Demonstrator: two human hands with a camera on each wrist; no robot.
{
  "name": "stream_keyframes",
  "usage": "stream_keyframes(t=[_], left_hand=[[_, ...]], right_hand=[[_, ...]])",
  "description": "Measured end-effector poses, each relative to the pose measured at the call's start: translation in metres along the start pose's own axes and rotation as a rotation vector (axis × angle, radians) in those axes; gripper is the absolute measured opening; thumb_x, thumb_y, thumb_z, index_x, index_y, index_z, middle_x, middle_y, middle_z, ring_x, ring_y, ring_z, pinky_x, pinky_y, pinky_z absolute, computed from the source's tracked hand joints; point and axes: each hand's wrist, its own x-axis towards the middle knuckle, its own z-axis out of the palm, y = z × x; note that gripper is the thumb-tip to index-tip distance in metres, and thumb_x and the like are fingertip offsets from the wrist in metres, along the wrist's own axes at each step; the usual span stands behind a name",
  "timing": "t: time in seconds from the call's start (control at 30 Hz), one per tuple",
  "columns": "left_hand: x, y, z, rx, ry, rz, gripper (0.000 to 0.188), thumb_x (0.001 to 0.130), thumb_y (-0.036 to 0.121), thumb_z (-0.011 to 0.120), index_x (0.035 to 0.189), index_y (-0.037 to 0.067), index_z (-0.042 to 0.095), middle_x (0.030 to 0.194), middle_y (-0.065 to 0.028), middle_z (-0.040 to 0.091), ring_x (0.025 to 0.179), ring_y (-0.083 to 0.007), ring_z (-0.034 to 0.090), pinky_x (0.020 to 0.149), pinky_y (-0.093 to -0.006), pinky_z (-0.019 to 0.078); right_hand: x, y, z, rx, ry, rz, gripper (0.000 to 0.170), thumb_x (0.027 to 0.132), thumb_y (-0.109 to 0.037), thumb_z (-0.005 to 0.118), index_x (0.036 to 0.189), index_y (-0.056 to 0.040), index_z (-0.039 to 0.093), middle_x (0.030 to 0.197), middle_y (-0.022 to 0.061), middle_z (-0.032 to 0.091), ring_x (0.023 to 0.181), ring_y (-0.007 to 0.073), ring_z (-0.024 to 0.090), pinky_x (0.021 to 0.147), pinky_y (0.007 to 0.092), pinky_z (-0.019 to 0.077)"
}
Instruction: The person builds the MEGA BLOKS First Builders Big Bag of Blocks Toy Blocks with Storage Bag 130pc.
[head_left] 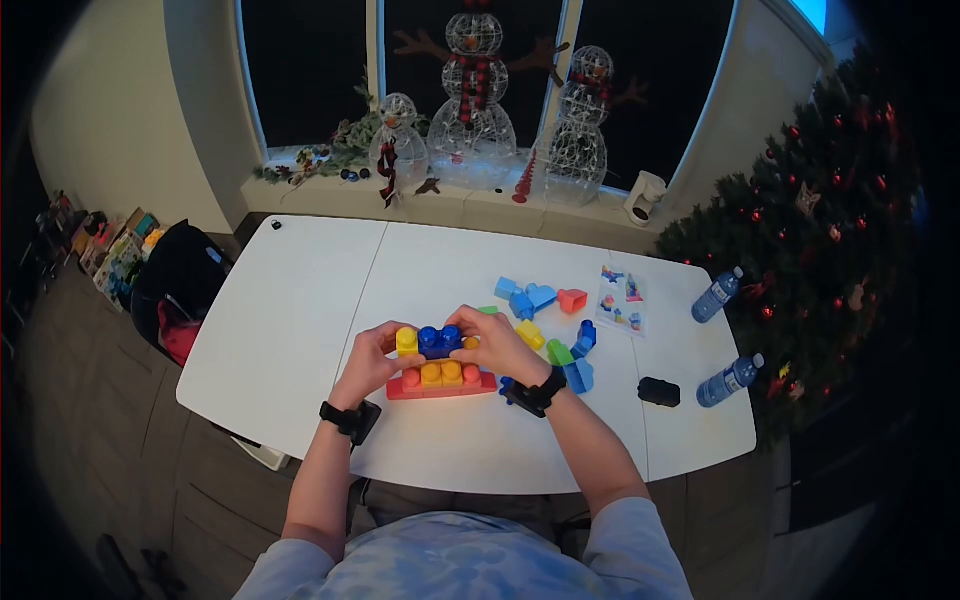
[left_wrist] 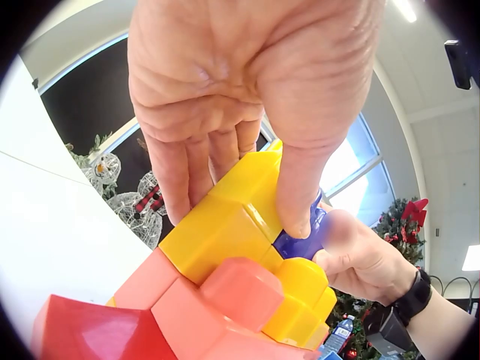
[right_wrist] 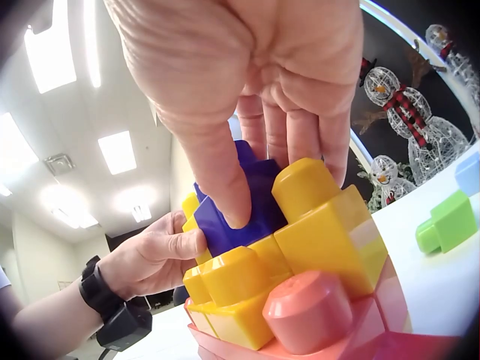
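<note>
Both hands work on a toy building-block build over the table. My left hand pinches a yellow block at the left of the upper row, thumb in front and fingers behind. Beside it, my right hand grips a dark blue block between thumb and fingers. Another yellow block sits at the right end of that row. Below lies a long red and pink base, with pink studs and a yellow block in the middle of its front. The hands partly hide the upper row.
Several loose blue blocks, a red block, a yellow block and a green block lie right of the build. Farther right are a picture sheet, a black case and two water bottles.
</note>
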Motion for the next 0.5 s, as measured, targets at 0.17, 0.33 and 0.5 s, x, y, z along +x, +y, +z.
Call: stream_keyframes(t=[0.17, 0.33, 0.5], left_hand=[[0.0, -0.001, 0.002, 0.046, 0.003, -0.013, 0.041, 0.081, 0.0, 0.084, 0.117, -0.002, 0.065, 0.106, -0.006, 0.072, 0.1, -0.0155, 0.07, 0.094, -0.0308, 0.0563], [0.0, -0.021, 0.006, 0.046, 0.054, 0.045, 0.041, 0.08, 0.007, 0.087, 0.114, -0.001, 0.066, 0.102, -0.0073, 0.073, 0.098, -0.0161, 0.072, 0.095, -0.0321, 0.0572], [-0.003, -0.017, 0.006, 0.046, 0.059, 0.035, 0.043, 0.081, 0.007, 0.087, 0.117, -0.001, 0.065, 0.104, -0.0075, 0.073, 0.1, -0.0166, 0.071, 0.096, -0.0327, 0.057]], right_hand=[[0.001, 0.006, 0.007, 0.014, 0.015, -0.003, 0.04, 0.081, 0.001, 0.079, 0.115, -0.0009, 0.059, 0.109, 0.0153, 0.073, 0.108, 0.025, 0.072, 0.096, 0.0352, 0.0564], [-0.004, 0.012, -0.001, -0.061, 0.065, -0.105, 0.056, 0.081, -0.016, 0.083, 0.13, -0.0059, 0.058, 0.118, 0.0207, 0.07, 0.116, 0.0324, 0.068, 0.094, 0.0432, 0.0539], [-0.004, 0.055, -0.053, -0.456, 0.441, 0.227, 0.05, 0.079, -0.023, 0.084, 0.12, -0.0036, 0.064, 0.111, 0.0186, 0.072, 0.107, 0.0358, 0.069, 0.087, 0.0432, 0.0565]])
